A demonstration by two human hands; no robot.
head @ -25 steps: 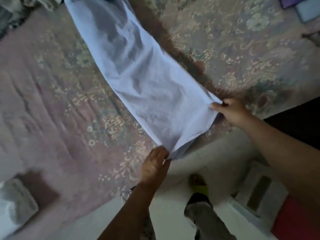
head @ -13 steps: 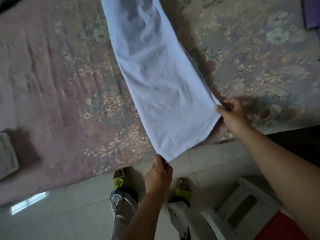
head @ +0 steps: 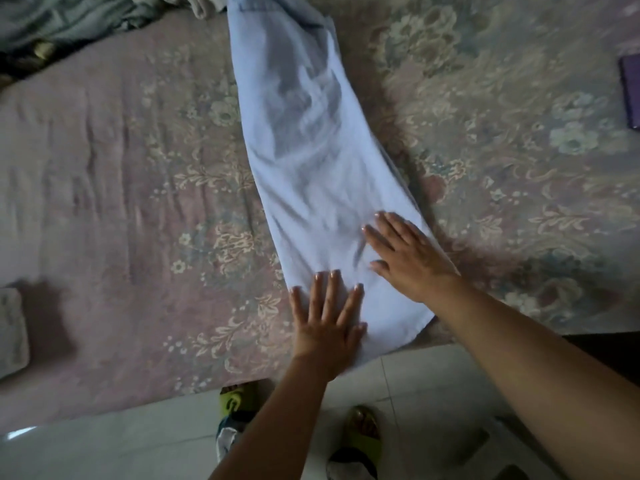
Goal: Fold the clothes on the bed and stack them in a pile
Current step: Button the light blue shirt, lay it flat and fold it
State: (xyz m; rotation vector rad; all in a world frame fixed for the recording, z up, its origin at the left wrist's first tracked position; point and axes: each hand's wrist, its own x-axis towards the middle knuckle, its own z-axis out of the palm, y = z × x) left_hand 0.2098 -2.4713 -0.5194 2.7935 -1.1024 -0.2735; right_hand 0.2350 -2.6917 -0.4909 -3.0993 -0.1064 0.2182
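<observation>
Folding looks to be at an early stage: one pale blue garment (head: 311, 188) lies stretched lengthwise on the bed (head: 121, 202), already narrowed into a long strip whose near end reaches the mattress edge, and it still needs folding across its length. A heap of unfolded clothes (head: 69, 19) waits at the far corner of the bed, so most of the job seems left. A folded whitish piece (head: 12, 327) at the near left edge may be the start of a pile, though that cannot be confirmed. Both hands are flat with fingers spread, grasping nothing: the left hand (head: 329, 320) presses the garment's near end, and the right hand (head: 405, 254) presses just beyond it, nearer the right border.
</observation>
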